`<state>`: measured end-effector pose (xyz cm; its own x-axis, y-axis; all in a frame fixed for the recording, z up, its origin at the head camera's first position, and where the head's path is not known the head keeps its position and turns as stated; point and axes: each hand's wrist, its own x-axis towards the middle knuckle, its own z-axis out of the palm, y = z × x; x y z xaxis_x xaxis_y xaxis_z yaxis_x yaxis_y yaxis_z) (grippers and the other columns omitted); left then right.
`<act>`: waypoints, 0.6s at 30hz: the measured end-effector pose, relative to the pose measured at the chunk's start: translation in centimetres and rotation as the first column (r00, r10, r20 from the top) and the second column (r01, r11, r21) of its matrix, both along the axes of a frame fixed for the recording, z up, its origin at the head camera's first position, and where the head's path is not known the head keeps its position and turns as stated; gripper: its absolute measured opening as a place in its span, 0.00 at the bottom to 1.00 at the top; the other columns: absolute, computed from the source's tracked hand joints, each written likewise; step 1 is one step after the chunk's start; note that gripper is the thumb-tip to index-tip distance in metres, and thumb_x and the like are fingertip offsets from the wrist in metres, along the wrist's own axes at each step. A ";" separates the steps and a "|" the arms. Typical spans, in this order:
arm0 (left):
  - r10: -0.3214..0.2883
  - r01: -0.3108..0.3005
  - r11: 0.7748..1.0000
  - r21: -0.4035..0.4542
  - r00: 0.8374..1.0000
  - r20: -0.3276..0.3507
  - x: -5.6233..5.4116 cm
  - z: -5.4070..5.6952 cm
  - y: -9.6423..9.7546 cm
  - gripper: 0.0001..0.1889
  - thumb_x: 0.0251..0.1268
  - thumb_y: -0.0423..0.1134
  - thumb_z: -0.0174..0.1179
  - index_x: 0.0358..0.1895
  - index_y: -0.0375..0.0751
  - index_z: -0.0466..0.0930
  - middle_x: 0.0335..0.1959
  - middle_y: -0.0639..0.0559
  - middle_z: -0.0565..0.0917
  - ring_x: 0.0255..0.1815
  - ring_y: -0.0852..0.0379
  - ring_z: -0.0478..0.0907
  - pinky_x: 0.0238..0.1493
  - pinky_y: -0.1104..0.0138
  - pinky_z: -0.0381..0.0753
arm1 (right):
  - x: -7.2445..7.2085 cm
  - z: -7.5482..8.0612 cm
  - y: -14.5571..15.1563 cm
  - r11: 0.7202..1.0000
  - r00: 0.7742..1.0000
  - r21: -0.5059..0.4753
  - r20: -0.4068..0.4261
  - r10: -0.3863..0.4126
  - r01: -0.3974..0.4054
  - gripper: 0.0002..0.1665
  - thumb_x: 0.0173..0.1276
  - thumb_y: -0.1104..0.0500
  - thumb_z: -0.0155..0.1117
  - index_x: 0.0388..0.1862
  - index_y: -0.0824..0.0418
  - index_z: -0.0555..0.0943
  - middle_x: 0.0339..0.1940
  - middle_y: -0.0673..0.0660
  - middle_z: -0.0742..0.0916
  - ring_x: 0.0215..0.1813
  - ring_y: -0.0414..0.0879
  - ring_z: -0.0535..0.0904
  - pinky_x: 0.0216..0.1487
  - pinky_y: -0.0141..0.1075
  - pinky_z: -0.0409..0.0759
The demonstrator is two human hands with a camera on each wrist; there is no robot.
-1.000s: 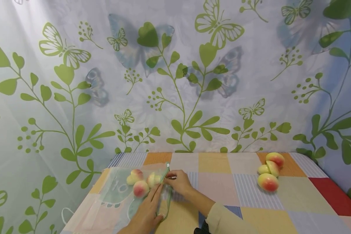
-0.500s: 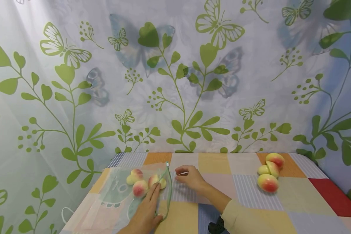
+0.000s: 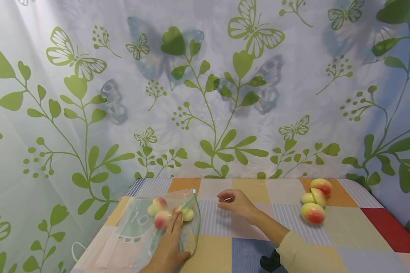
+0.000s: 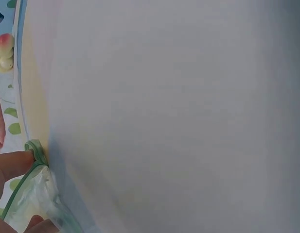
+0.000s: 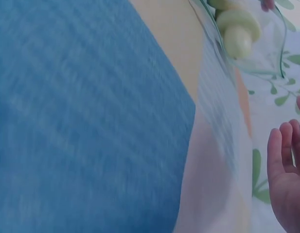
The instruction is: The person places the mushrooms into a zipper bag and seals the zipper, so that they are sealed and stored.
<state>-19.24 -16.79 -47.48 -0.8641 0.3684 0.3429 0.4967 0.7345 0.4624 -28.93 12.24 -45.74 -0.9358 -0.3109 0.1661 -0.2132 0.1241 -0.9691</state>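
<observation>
A clear zip bag (image 3: 136, 214) with a green edge and a pale print lies flat at the left of the table. Inside are several mushroom-shaped pieces (image 3: 160, 204) with yellow and red caps; one pale stem and cap (image 5: 237, 36) shows near the mouth in the right wrist view. My left hand (image 3: 169, 240) holds the bag at its mouth, fingers stretched over the pieces. Its thumb (image 4: 16, 165) presses the green edge at a corner. My right hand (image 3: 237, 203) hovers right of the bag, fingers loosely bent, with nothing in them.
More yellow and red mushroom-shaped pieces (image 3: 313, 213) stand grouped at the table's back right. The patchwork tablecloth (image 3: 249, 189) reaches a leaf-patterned curtain (image 3: 205, 94) behind. A white loop of cord (image 3: 76, 252) hangs by the left edge.
My right hand has left the bag's mouth and moved right. My left hand has shifted slightly left over the bag, and the piece near the mouth shows more.
</observation>
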 end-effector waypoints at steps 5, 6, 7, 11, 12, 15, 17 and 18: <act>0.024 -0.024 0.999 0.022 1.000 -0.002 0.1 -0.2 0.0 0.66 0.33 0.28 0.86 0.79 0.25 0.50 0.81 0.32 0.51 0.67 0.29 0.70 0.60 0.44 0.80 | 0.2 0.4 2.0 0.999 1.000 0.053 0.003 -0.013 0.013 0.19 0.68 0.64 0.74 0.55 0.69 0.84 0.48 0.65 0.85 0.48 0.51 0.84 0.50 0.38 0.87; 0.030 -0.030 0.999 0.024 1.000 0.002 0.1 -0.2 0.0 0.67 0.33 0.28 0.87 0.79 0.26 0.49 0.81 0.33 0.50 0.67 0.29 0.70 0.60 0.44 0.79 | 0.3 0.5 2.4 0.998 1.000 0.063 0.002 -0.016 0.016 0.19 0.68 0.63 0.74 0.55 0.68 0.84 0.47 0.63 0.85 0.48 0.51 0.84 0.50 0.38 0.87; 0.032 -0.032 0.999 0.027 0.999 0.003 0.1 -0.2 -0.1 0.67 0.33 0.28 0.87 0.79 0.26 0.49 0.81 0.33 0.50 0.67 0.28 0.70 0.60 0.44 0.79 | 0.4 0.7 2.8 0.997 1.000 0.071 0.003 -0.019 0.019 0.19 0.68 0.63 0.75 0.55 0.68 0.84 0.47 0.62 0.85 0.48 0.51 0.84 0.50 0.38 0.87; 0.036 -0.036 0.999 0.032 0.999 0.004 0.2 -0.2 -0.1 0.67 0.33 0.29 0.87 0.79 0.26 0.49 0.81 0.33 0.50 0.68 0.27 0.68 0.61 0.43 0.78 | 0.8 1.3 4.5 0.995 1.000 0.100 -0.014 -0.021 0.022 0.20 0.68 0.62 0.74 0.56 0.69 0.83 0.48 0.61 0.85 0.48 0.52 0.84 0.49 0.37 0.86; 0.036 -0.036 0.999 0.034 0.999 0.003 0.2 -0.2 -0.1 0.67 0.33 0.29 0.87 0.79 0.26 0.49 0.81 0.32 0.50 0.68 0.27 0.68 0.61 0.43 0.78 | 0.8 1.4 5.0 0.994 1.000 0.108 -0.017 -0.025 0.027 0.20 0.69 0.62 0.74 0.56 0.69 0.83 0.48 0.62 0.85 0.48 0.52 0.84 0.49 0.37 0.86; 0.039 -0.039 0.999 0.033 0.999 -0.004 0.2 -0.2 -0.1 0.67 0.33 0.29 0.87 0.79 0.27 0.49 0.80 0.32 0.51 0.68 0.27 0.68 0.61 0.43 0.78 | 1.0 1.7 6.2 0.991 0.999 0.125 -0.021 -0.035 0.037 0.20 0.69 0.62 0.73 0.57 0.69 0.82 0.49 0.64 0.85 0.49 0.52 0.84 0.50 0.37 0.85; 0.037 -0.037 0.999 0.031 0.999 -0.012 0.3 -0.2 -0.1 0.67 0.33 0.30 0.87 0.79 0.26 0.49 0.80 0.31 0.52 0.67 0.27 0.69 0.60 0.43 0.79 | 1.1 1.7 7.1 0.989 0.999 0.135 -0.015 -0.051 0.053 0.21 0.69 0.61 0.74 0.58 0.68 0.82 0.50 0.64 0.85 0.50 0.52 0.84 0.51 0.37 0.85; 0.037 -0.037 0.999 0.031 0.999 -0.018 0.3 -0.2 -0.1 0.67 0.33 0.30 0.87 0.79 0.26 0.49 0.79 0.31 0.52 0.67 0.27 0.69 0.59 0.43 0.80 | 1.1 1.8 7.4 0.988 0.998 0.141 -0.015 -0.062 0.064 0.21 0.69 0.61 0.74 0.58 0.67 0.83 0.50 0.63 0.85 0.50 0.52 0.84 0.51 0.38 0.85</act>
